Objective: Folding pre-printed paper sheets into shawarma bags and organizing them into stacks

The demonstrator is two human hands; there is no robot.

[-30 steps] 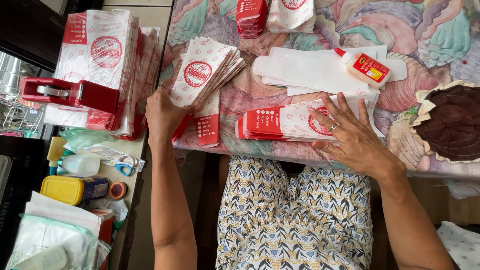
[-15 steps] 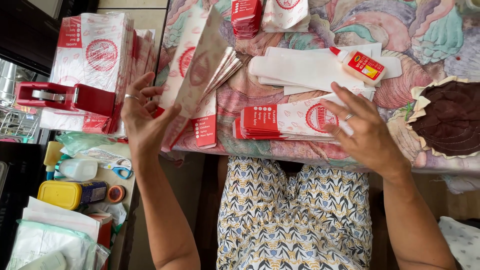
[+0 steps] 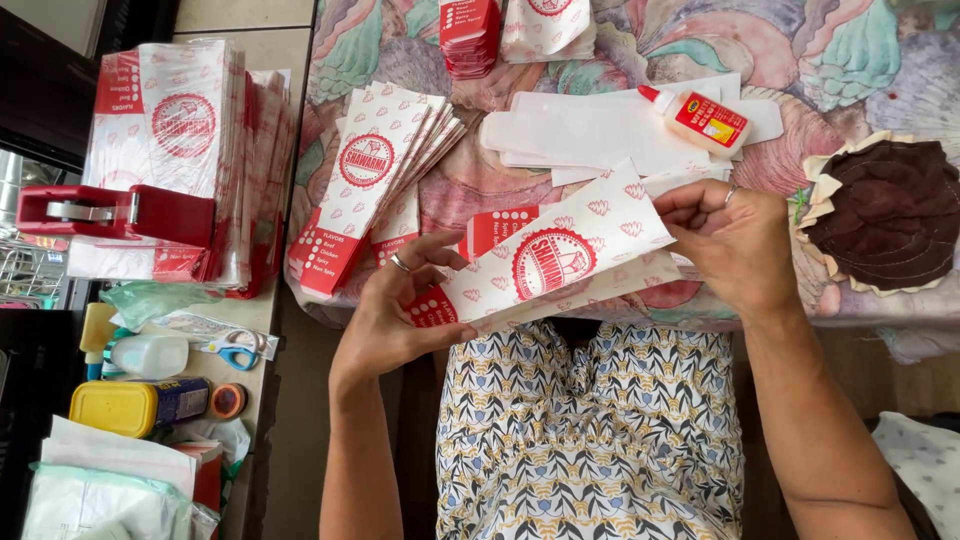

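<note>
Both hands hold one red-and-white paper bag (image 3: 545, 262) flat and tilted above the near edge of the worktop (image 3: 430, 40), over the lap. Left hand (image 3: 395, 310): fingers pinched on the bag's lower red end, ring visible. Right hand (image 3: 735, 245): fingers closed on the upper white end. Fanned stack of like bags (image 3: 375, 165) lies on the worktop left of the held bag. Glue bottle (image 3: 700, 118) rests on white paper sheets (image 3: 590, 130) above the right hand. Red tape dispenser (image 3: 115, 212) far left, well apart.
</note>
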